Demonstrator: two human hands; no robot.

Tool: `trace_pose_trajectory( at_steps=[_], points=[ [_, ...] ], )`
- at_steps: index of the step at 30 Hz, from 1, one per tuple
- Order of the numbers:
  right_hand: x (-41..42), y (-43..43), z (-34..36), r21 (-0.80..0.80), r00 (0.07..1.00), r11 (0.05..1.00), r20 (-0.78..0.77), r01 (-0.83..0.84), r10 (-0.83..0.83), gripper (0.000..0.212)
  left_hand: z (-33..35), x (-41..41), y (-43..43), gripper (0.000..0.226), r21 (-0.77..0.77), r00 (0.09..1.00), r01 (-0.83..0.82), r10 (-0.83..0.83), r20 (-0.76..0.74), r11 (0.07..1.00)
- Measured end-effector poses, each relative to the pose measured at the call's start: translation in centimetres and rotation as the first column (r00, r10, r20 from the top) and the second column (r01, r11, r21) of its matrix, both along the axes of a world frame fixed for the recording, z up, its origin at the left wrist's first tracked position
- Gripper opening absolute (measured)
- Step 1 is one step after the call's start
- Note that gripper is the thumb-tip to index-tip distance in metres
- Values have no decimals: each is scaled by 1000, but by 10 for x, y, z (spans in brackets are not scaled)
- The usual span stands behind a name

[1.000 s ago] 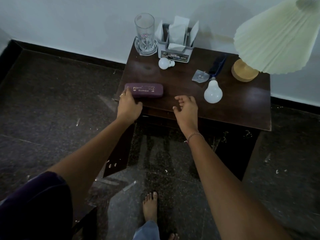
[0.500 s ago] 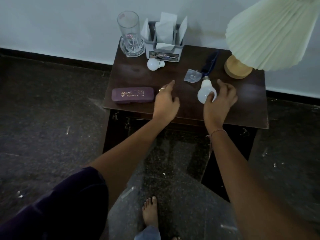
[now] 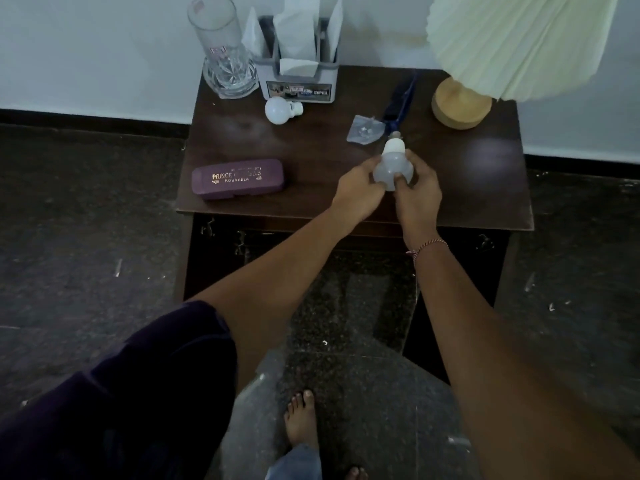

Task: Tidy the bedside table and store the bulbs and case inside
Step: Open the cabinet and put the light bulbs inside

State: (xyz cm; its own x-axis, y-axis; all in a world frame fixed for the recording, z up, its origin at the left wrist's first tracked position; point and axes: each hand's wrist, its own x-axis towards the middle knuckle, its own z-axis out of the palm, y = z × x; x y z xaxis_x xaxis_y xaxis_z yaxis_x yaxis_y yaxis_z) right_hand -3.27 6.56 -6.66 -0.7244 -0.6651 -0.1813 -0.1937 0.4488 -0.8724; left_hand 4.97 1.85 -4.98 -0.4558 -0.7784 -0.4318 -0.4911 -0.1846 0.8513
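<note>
On the dark wooden bedside table I hold a large white bulb between both hands, its base pointing away from me. My left hand grips its left side and my right hand its right side. A smaller white bulb lies on its side near the back of the table. A purple case with gold lettering lies flat near the front left corner, apart from both hands.
At the back stand a tall glass, a grey holder with paper napkins and a lamp with a wooden base and pleated shade. A clear plastic piece and a dark blue object lie mid-table. The cabinet below is dark.
My left hand moved right from beside the purple case to the large bulb. My right hand closed around the bulb, and both hands now hold it.
</note>
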Motion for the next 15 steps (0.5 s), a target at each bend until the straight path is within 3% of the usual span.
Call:
trace_pose_trajectory(
  at_steps=[8,15],
  points=[
    [23,51,0,-150,995,989,99,-7,22,42,3,31,53,52,-82,991,-125,120,-66,989],
    [64,113,0,-200,988,970,32,-139,148,41,0,67,129,40,-196,933,-352,328,-144,915]
  ],
)
